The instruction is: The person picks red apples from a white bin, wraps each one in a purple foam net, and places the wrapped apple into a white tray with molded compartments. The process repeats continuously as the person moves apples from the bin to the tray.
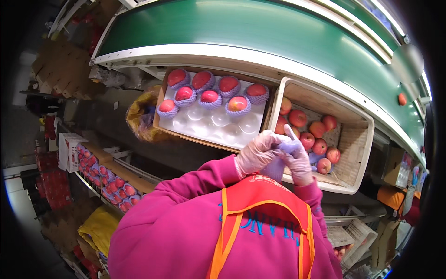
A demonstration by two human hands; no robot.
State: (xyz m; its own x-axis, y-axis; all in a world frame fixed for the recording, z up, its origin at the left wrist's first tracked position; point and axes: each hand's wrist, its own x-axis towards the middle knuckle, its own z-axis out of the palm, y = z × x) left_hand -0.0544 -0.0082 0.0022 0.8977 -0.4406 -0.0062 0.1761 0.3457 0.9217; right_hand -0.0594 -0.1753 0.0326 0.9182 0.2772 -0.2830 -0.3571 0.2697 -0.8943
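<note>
In front of my chest, my gloved left hand (pixel 256 155) and gloved right hand (pixel 300 165) meet. Their fingers are closed on a purple foam net sleeve (pixel 290 147); whether anything is inside it is hidden. Beyond my left hand lies a cardboard box (pixel 162 100) with a white moulded tray (pixel 193 122). Several red apples (pixel 209 96) in purple foam nets fill its two far rows and the left end of the near part; other hollows hold nothing. Right of it, a worn whitish crate (pixel 355 153) contains several bare apples (pixel 318 147), with purple foam nets (pixel 316 158) near my right hand.
A green conveyor belt (pixel 223 25) with a white rail (pixel 195 50) runs behind both containers. One apple (pixel 402 98) lies on it at the right. At lower left stands a rack of netted apples (pixel 111 187). A yellow bag (pixel 141 114) sits beside the box.
</note>
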